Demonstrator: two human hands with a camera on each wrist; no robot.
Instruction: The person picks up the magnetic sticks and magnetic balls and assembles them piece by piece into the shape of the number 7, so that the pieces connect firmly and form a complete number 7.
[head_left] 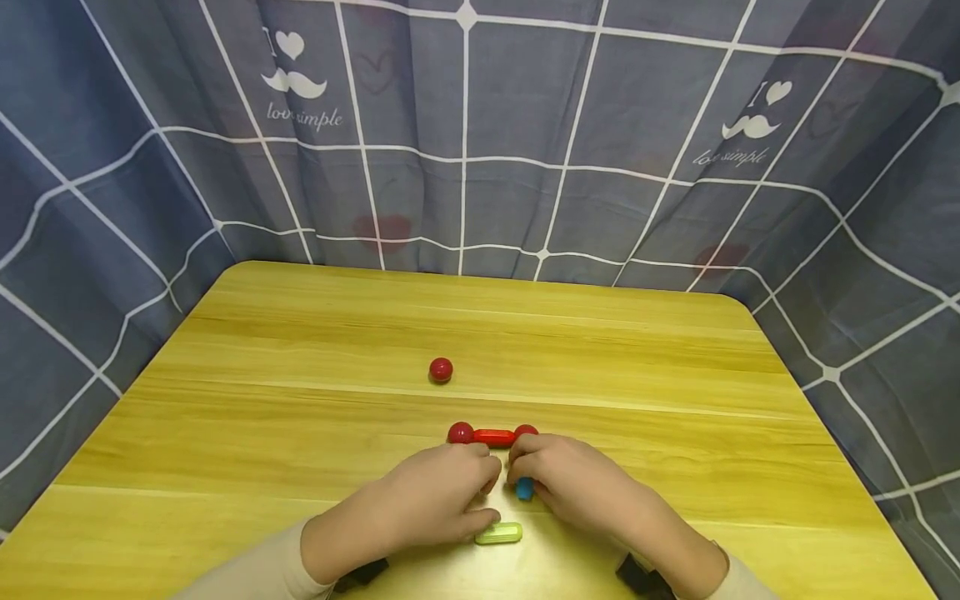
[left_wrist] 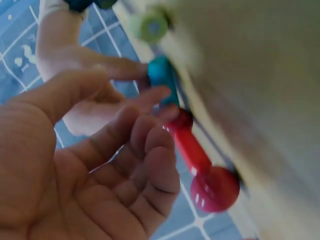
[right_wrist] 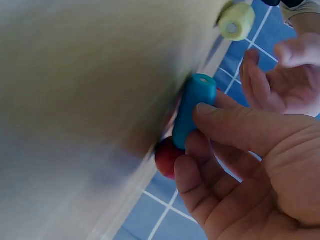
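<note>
My right hand (head_left: 573, 482) pinches a short blue rod (right_wrist: 191, 112) between thumb and fingers. One end of that rod meets a red ball (right_wrist: 169, 157) in the right wrist view. A red rod (head_left: 493, 437) joins this ball to a second red ball (head_left: 461, 432), and the joined piece lies on the table. Beside it is my left hand (head_left: 431, 493), its fingers loosely bent with nothing between them. A yellow-green rod (head_left: 501, 533) with a hole in its end lies near the left thumb.
Farther back on the wooden table (head_left: 315, 350) sits a loose red ball (head_left: 441, 370). A blue-grey curtain (head_left: 502, 108) with white lines surrounds the table at the back and both sides.
</note>
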